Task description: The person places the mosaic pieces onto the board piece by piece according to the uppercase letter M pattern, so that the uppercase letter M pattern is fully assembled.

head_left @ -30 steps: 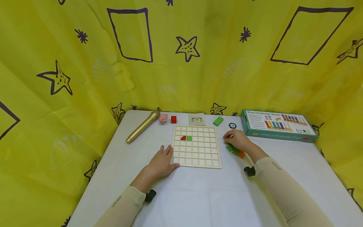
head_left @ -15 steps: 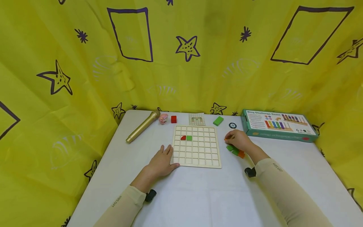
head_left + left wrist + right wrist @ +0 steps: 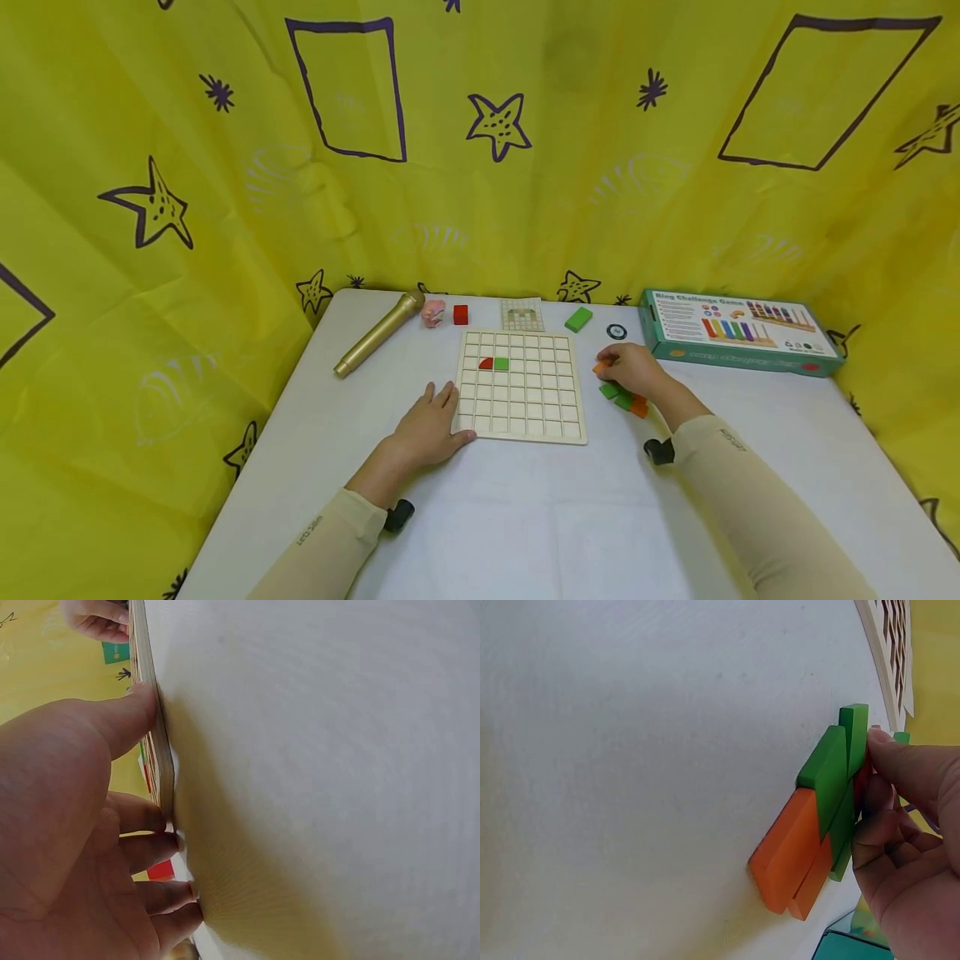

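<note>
My left hand (image 3: 425, 429) rests at the near left corner of a wooden grid board (image 3: 558, 435), thumb and fingers spread along its edges. On the board lie a red quarter-round piece (image 3: 487, 364) and a green square piece (image 3: 502, 364). To the board's right, my right hand (image 3: 633, 369) pinches a small orange block (image 3: 599, 367) between thumb and fingers. Just below that hand is a cluster of green blocks (image 3: 822, 769) and orange blocks (image 3: 786, 847). In the right wrist view the pinched block is mostly hidden by the thumb, and a red piece (image 3: 862, 780) shows beside the fingers.
Behind the board are a pattern card (image 3: 521, 315), a red block (image 3: 461, 315), a green block (image 3: 578, 319), a pink crumpled item (image 3: 432, 313) and a dark round disc (image 3: 617, 332). A gold microphone (image 3: 378, 334) lies left; a Ring Challenge Game box (image 3: 742, 333) stands right.
The right hand stays over the cluster, its fingers shifting slightly, and the orange block now shows at its fingertips. The left hand and board have not visibly moved.
</note>
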